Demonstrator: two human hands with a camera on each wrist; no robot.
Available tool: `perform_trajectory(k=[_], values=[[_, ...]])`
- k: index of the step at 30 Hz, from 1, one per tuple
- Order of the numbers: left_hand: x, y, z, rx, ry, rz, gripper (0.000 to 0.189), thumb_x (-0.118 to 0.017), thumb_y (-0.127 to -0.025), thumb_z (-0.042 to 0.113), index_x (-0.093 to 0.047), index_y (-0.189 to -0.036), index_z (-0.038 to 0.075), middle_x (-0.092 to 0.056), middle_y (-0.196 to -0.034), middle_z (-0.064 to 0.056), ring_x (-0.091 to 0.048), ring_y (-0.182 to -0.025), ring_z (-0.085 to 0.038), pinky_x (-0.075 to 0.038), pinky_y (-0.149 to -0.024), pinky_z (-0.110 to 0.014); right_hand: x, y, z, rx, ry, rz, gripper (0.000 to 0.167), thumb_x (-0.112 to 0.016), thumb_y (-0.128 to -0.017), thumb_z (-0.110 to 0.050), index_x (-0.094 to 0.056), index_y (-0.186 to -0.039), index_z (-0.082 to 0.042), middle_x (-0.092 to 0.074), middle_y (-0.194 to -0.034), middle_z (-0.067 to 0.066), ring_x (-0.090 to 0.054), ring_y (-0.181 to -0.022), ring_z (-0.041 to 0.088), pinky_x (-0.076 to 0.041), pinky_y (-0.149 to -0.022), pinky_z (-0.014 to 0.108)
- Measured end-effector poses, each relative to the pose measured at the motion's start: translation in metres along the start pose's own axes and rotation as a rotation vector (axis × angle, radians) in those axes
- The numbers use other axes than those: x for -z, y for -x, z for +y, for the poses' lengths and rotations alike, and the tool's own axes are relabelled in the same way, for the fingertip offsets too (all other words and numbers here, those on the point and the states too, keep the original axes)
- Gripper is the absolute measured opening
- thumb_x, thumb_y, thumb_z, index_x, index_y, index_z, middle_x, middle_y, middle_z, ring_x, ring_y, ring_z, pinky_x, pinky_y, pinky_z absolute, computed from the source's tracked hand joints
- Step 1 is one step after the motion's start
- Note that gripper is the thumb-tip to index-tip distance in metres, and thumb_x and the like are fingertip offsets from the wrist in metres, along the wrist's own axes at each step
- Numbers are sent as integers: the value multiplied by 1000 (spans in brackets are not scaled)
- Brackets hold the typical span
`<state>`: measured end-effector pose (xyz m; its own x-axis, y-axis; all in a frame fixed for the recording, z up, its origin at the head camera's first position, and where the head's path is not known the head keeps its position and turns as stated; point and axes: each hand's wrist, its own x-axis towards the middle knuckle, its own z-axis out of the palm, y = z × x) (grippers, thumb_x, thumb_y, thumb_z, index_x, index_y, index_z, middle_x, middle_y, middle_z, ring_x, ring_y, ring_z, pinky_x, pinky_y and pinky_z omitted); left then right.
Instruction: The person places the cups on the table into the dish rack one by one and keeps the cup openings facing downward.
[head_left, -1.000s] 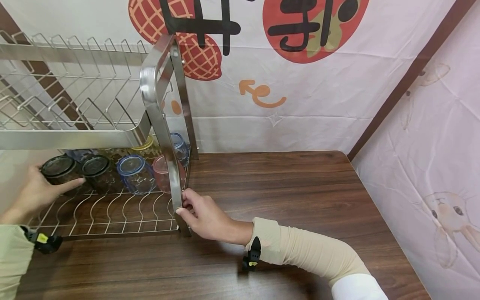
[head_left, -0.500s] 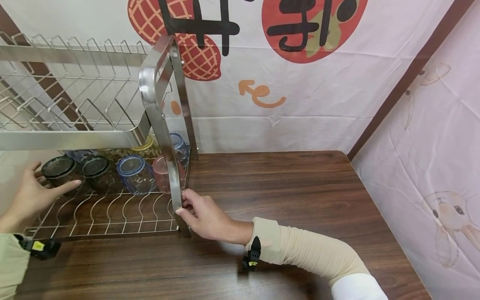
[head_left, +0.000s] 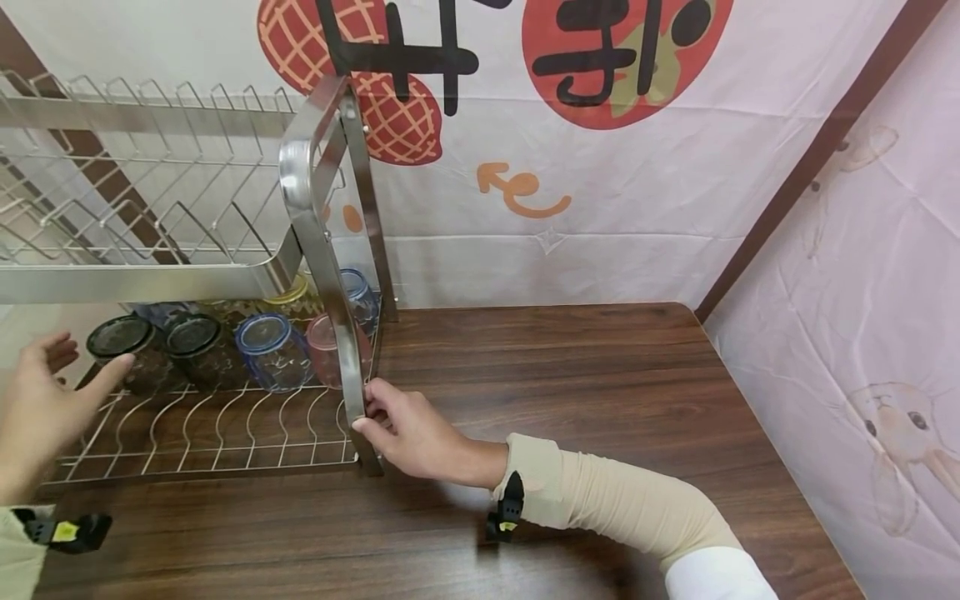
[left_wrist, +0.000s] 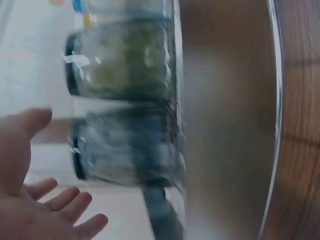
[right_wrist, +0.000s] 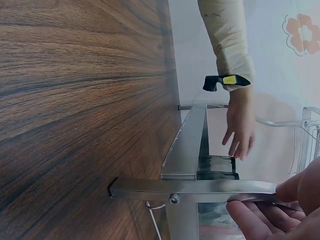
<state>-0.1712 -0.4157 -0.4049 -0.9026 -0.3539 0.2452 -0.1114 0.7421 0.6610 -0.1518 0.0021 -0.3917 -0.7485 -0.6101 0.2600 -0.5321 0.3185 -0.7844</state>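
My left hand (head_left: 56,408) is apart from the leftmost dark grey glass (head_left: 122,337), with fingers and thumb spread and nothing between them. In the left wrist view, that glass (left_wrist: 125,150) stands just beyond the fingers, a little blurred. Beside it on the lower rack shelf stand a second dark glass (head_left: 197,346), a blue-rimmed glass (head_left: 273,354) and a pink glass (head_left: 324,346). The right hand (head_left: 412,433) pinches the front metal leg (head_left: 347,350) of the dish rack between thumb and fingers; the right wrist view shows the same leg (right_wrist: 220,189) in its grip.
Behind the front row are a yellow glass (head_left: 294,293) and a light blue glass (head_left: 360,296). The rack's upper wire tier (head_left: 135,283) overhangs the glasses and partly hides the back row. A wooden table (head_left: 570,375) extends right, up to a printed cloth wall (head_left: 637,258).
My left hand has drawn away from the leftmost dark glass, moving left and toward me, its fingers opening wider. The right hand keeps its hold on the rack leg. The glasses stay in place.
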Motion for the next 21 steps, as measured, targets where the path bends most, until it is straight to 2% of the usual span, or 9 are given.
perform_trajectory(k=[3,6,8,10,11,13,15,18,21], values=[[2,12,19,-39,-8,70,67,-55,-103,17,-22,-153,-12,-28,-151,-43,-28,-143,-54,-20,-122,-55,1,0,0,-1,-7,-6,10,-65,-100,-5,-59,-108,-4,-75,-101,10,-65,-88,0,-49,-77,9],[4,23,34,-96,-12,104,59,-58,-101,13,-34,-149,-12,-39,-145,-42,-38,-138,-53,-24,-120,-28,2,0,1,-6,-17,-17,10,-65,-99,-6,-60,-107,-4,-75,-102,10,-66,-89,0,-50,-77,9],[5,30,42,-138,-9,97,56,-61,-100,14,-41,-145,-12,-46,-140,-40,-53,-133,-29,-26,-109,-10,3,-1,1,-8,-30,-27,9,-65,-99,-6,-60,-107,-3,-75,-102,11,-66,-88,1,-51,-77,9],[7,37,51,-172,-8,87,53,-65,-98,15,-48,-140,-12,-51,-133,-37,-58,-113,-2,-30,-93,-1,3,-2,2,-13,-38,-36,8,-66,-99,-6,-61,-106,-4,-74,-101,10,-66,-88,-1,-51,-77,9],[7,40,55,-185,-4,85,51,-67,-97,15,-51,-137,-12,-54,-129,-33,-53,-103,11,-31,-85,2,4,-2,2,-16,-48,-39,8,-66,-99,-6,-62,-106,-4,-74,-100,9,-66,-87,-1,-52,-77,10],[8,46,65,-204,8,97,47,-69,-95,14,-56,-132,-11,-57,-121,-21,-34,-89,26,-31,-73,2,6,-2,3,-22,-68,-44,8,-66,-98,-5,-64,-106,-3,-73,-99,9,-65,-84,-2,-53,-77,11],[9,54,78,-220,24,128,42,-71,-94,12,-60,-128,-9,-56,-116,0,-36,-86,25,-31,-70,2,8,-2,3,-26,-83,-46,9,-66,-98,-5,-65,-107,-3,-73,-97,7,-65,-82,-3,-54,-76,12],[8,67,101,-289,63,197,34,-72,-91,8,-66,-121,-6,-51,-111,26,-44,-87,23,-34,-74,1,13,-1,4,-25,-103,-45,12,-66,-98,-4,-66,-109,-1,-73,-98,8,-65,-83,0,-55,-78,14],[7,80,123,-429,110,252,26,-72,-90,5,-69,-114,-7,-51,-109,34,-48,-91,20,-36,-80,-1,20,1,5,-22,-93,-34,14,-66,-98,-4,-66,-111,-1,-73,-100,8,-65,-87,2,-55,-80,15]])
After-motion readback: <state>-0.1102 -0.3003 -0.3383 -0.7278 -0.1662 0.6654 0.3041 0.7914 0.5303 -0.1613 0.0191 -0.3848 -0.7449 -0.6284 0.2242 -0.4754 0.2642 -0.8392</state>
